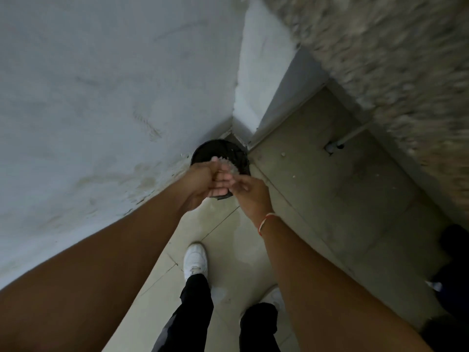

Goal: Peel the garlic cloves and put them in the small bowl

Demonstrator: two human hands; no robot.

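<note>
I stand over a round black bin set on the floor in a wall corner. My left hand is held above it, palm turned towards my right hand, with pale, papery garlic skins at its fingertips over the bin's opening. My right hand, with a red thread at the wrist, touches the left palm with its fingers. Both hands are blurred. No garlic cloves and no small bowl are in view.
A white wall runs along the left. A speckled stone counter edge overhangs at the upper right. Tiled floor carries a few pale scraps and a pipe stub. My white shoes and dark trousers stand below.
</note>
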